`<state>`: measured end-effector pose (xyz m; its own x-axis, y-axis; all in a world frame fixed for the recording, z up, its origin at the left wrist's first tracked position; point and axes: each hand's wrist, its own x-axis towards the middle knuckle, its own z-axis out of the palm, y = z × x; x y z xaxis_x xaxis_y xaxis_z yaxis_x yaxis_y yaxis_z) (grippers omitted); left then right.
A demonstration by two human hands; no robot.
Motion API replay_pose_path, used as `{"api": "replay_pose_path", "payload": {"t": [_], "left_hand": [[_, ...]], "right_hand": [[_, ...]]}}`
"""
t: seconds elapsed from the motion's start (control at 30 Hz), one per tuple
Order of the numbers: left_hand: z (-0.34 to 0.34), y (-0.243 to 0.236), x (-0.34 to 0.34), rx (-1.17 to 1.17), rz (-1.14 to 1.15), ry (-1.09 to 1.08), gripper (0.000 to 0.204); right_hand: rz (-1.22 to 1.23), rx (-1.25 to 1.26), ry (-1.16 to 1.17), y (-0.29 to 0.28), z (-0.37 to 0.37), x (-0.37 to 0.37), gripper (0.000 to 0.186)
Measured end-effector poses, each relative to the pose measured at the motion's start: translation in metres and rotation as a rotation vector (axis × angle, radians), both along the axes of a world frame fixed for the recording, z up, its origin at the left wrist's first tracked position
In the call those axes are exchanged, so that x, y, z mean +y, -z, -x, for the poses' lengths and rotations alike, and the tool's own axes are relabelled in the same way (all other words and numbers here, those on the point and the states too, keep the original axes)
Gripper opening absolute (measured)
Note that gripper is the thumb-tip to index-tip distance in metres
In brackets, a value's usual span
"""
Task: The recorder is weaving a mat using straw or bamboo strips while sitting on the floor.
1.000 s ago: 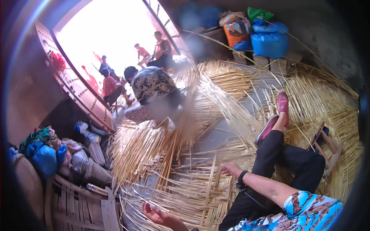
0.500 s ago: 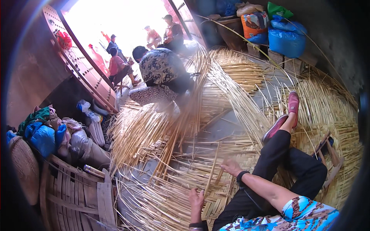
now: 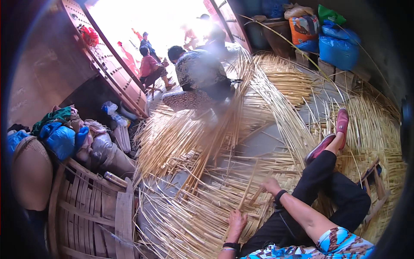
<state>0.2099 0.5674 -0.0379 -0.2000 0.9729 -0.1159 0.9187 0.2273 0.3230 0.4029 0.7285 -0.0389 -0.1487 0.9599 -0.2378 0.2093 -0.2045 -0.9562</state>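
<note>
My left hand point(image 3: 236, 220) is closed with its fingers curled around an upright pale reed strip point(image 3: 249, 184). That strip leans up and slightly right above the woven reed mat point(image 3: 215, 207). To its right, my right hand point(image 3: 271, 186), with a black band at the wrist, has its fingers drawn together near the strip. What they hold, if anything, is too small to make out. Beneath both hands the mat shows a tight weave, its long loose reed ends fanning out to the left. My legs in black trousers point(image 3: 312, 181) stretch over the mat, ending in pink shoes point(image 3: 342, 123).
A slatted wooden chair point(image 3: 123, 216) lies at left with a metallic flask point(image 3: 115, 179) on it, near piled bags point(image 3: 58, 140). Ahead, a person in a patterned top point(image 3: 200, 71) bends over reeds point(image 3: 177, 138). Blue sacks point(image 3: 338, 52) stand at back right; others sit by the doorway.
The whole view has swung left, so everything sits further right. My hands keep nearly the same place over the mat, and the left still grips the strip.
</note>
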Motion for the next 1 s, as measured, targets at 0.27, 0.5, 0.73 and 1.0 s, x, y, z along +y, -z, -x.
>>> {"api": "replay_pose_path", "payload": {"t": [0.27, 0.5, 0.73, 1.0], "left_hand": [[0.0, 0.008, 0.009, -0.003, 0.059, -0.052, 0.044], [0.004, 0.007, 0.015, -0.098, 0.079, -0.058, 0.038], [0.023, 0.028, 0.019, -0.096, -0.128, -0.084, 0.035], [0.045, 0.014, 0.027, -0.405, -0.013, -0.045, 0.03]], "right_hand": [[-0.011, 0.011, -0.107, 0.004, 0.007, 0.002, 0.029], [-0.162, -0.262, -0.007, 0.033, 0.009, 0.007, 0.03], [0.152, -0.158, 0.083, 0.021, 0.012, 0.012, 0.021], [0.212, 0.237, 0.03, -0.035, 0.006, 0.002, 0.016]]}}
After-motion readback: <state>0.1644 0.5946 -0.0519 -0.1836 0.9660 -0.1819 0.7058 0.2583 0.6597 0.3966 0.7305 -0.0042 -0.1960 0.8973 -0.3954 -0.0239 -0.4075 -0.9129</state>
